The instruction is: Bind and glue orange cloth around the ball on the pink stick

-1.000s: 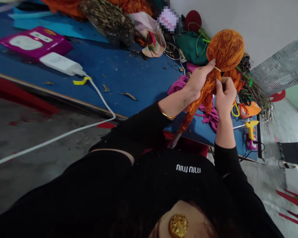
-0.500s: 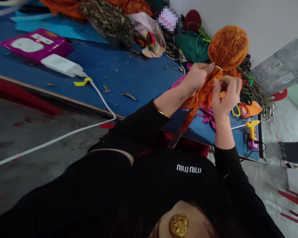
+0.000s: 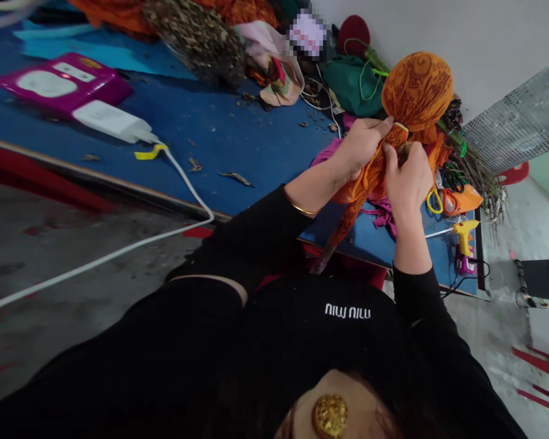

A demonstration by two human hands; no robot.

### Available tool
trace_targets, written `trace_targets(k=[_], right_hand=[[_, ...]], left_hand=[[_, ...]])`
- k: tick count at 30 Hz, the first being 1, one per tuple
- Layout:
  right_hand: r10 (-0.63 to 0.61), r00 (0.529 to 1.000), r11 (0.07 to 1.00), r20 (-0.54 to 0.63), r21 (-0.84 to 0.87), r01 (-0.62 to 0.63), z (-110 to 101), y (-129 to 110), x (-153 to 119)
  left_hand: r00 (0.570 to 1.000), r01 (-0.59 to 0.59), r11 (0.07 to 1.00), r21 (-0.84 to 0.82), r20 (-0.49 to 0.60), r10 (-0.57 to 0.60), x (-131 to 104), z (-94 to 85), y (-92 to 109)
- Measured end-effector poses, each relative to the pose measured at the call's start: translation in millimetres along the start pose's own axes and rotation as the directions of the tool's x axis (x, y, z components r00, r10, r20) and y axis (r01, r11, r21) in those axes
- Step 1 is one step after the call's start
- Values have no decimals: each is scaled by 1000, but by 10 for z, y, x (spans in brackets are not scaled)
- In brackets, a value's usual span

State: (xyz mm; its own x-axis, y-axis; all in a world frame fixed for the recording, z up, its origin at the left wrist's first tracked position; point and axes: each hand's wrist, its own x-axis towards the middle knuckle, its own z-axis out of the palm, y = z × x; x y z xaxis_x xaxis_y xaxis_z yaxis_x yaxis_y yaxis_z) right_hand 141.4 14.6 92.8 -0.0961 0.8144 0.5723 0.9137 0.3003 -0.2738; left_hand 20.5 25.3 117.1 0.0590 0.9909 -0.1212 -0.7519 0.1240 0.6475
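as its cloth (image 3: 350, 210) looks soft and light, the orange bundle (image 3: 417, 88) above the blue table (image 3: 256, 140) probably holds best at its neck (image 3: 396, 135), where left hand (image 3: 357, 149) and right hand (image 3: 410, 180) pinch, close together.

My right hand (image 3: 409, 180), its fingers spread half a second earlier, now pinches the orange cloth (image 3: 376, 178) below the tie (image 3: 401, 127); the rounded top (image 3: 417, 90), raised then, now sits slightly lower and farther left in view.
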Motion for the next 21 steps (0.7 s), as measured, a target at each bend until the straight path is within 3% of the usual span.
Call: trace_targets(k=[5, 9, 16, 21], right_hand=[[-70, 995, 997, 65, 37, 68, 31, 25, 70], [-149, 984, 987, 100, 77, 142, -11, 111, 144], [-226, 937, 967, 266, -53, 248, -143, 103, 165], [-233, 920, 952, 315, -120, 282, -107, 89, 113]], left_hand=[[1000, -10, 998, 56, -10, 11, -47, 29, 18], [998, -53, 996, 71, 48, 50, -61, 28, -14], [977, -210, 965, 156, 0, 212, -34, 56, -110], [979, -196, 974, 114, -38, 201, -6, 14, -152]])
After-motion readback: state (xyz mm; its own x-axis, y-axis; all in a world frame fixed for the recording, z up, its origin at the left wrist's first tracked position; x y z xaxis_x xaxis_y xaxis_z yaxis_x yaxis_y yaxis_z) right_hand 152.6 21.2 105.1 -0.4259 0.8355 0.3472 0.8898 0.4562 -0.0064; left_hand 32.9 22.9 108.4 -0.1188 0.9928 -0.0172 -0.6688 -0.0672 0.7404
